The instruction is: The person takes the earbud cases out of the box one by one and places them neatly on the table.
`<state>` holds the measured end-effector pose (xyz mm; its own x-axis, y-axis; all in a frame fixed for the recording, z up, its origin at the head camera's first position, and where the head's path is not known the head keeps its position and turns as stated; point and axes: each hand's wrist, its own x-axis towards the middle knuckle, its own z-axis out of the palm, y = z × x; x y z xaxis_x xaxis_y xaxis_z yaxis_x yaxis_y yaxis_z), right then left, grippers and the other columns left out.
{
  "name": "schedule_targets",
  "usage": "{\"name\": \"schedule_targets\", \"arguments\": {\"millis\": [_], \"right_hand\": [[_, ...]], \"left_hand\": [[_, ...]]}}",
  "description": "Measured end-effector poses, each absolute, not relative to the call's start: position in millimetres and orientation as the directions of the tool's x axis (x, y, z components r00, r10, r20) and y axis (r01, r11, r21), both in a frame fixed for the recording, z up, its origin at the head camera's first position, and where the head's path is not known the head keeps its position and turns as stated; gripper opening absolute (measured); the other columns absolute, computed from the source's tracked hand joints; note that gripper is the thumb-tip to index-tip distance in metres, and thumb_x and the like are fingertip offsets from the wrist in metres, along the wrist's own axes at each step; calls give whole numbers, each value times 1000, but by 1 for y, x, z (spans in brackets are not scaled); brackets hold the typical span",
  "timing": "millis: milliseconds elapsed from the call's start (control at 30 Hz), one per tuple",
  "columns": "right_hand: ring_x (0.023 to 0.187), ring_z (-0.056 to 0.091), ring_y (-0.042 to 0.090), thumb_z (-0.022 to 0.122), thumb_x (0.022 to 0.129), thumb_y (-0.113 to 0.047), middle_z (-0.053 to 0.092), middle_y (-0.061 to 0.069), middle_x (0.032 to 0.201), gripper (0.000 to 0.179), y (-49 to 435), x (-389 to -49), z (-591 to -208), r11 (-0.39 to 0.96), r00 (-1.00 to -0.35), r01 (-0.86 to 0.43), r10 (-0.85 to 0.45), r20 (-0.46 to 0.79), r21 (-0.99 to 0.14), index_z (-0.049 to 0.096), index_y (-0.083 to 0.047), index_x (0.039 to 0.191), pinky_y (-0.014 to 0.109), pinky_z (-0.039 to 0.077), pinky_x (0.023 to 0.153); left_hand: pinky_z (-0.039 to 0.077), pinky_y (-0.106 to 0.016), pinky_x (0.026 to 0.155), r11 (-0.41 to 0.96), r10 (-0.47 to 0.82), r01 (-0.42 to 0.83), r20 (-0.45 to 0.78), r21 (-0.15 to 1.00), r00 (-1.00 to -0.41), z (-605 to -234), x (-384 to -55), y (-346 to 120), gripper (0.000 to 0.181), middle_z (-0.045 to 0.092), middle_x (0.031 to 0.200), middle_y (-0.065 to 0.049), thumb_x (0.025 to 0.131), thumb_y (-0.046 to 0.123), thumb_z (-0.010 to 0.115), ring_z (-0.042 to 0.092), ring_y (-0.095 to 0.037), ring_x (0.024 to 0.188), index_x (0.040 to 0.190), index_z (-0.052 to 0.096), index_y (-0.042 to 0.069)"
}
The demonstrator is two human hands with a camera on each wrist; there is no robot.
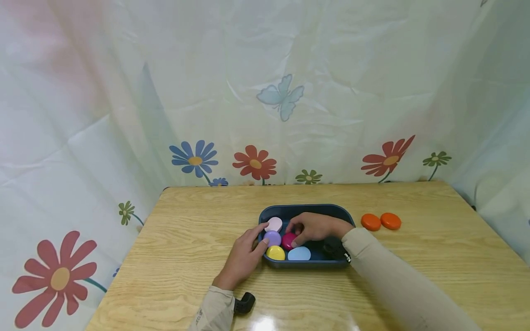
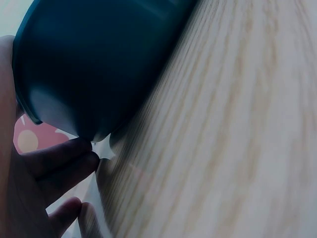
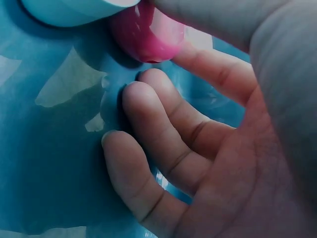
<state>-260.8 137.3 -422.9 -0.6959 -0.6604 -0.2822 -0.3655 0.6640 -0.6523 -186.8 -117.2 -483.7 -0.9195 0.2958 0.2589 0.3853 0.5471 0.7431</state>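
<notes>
right hand [image 1: 313, 226]: over the tray [image 1: 306, 265], reaching in from the right. thumb and forefinger clamped on the magenta disc [image 1: 288, 241]; right wrist view shows the disc between them, the remaining three fingers bent, slightly apart, over the blue tray floor. whether the disc touches that floor: cannot tell.

left hand [image 1: 243, 256]: at the tray's left end. fingers apart and fairly straight; thumb and forefinger reach over the rim, thumb tip by the purple disc [image 1: 273, 238], forefinger tip by the pale pink disc [image 1: 274, 224]. left wrist view: other fingers outside, two with tips at the lower part of the tray wall. how firmly they press: cannot tell.

tray contents: magenta disc just right of purple. pale pink at far left corner, purple next nearer, yellow disc [image 1: 275, 253] at near left corner. light blue disc [image 1: 299, 253] by the near wall, right of yellow.

tray: dark blue, rounded corners, upright on the wooden table [image 1: 198, 230]. two orange discs [image 1: 370, 222] on the table, right of the tray, side by side.

each wrist carries a black device [image 1: 245, 303]; sleeves [image 1: 389, 271] beige. behind: pale cloth [image 1: 331, 115] with printed flowers and a butterfly [image 1: 283, 97].
</notes>
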Motion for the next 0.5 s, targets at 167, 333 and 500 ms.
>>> {"name": "schedule_targets", "arguments": {"millis": [167, 333, 500], "right_hand": [[84, 54, 19, 82, 84, -21, 60, 2, 91, 29, 137, -262, -423, 658, -710, -368, -655, -258, -657, 65, -12, 106, 33, 48, 74], [85, 55, 19, 83, 83, -17, 61, 3, 93, 32, 137, -263, -425, 655, -730, -352, -639, -241, -669, 60, -10, 103, 33, 50, 76], [86, 56, 19, 83, 83, -18, 61, 2, 94, 36, 138, -264, -425, 670, -748, -325, -614, -252, -667, 60, -8, 108, 34, 50, 77]], "left_hand": [[41, -46, 109, 548, 293, 372, 245, 749, -924, -484, -186, -117, 47, 57, 139, 0, 103, 46, 51, 52, -19, 129, 148, 50, 31], [40, -45, 109, 554, 291, 365, 237, 749, -927, -485, -186, -117, 46, 56, 140, 2, 103, 46, 50, 50, -18, 131, 147, 50, 32], [40, -44, 110, 555, 288, 371, 246, 745, -926, -486, -187, -117, 45, 56, 140, 2, 103, 45, 51, 50, -17, 131, 147, 50, 33]]}}
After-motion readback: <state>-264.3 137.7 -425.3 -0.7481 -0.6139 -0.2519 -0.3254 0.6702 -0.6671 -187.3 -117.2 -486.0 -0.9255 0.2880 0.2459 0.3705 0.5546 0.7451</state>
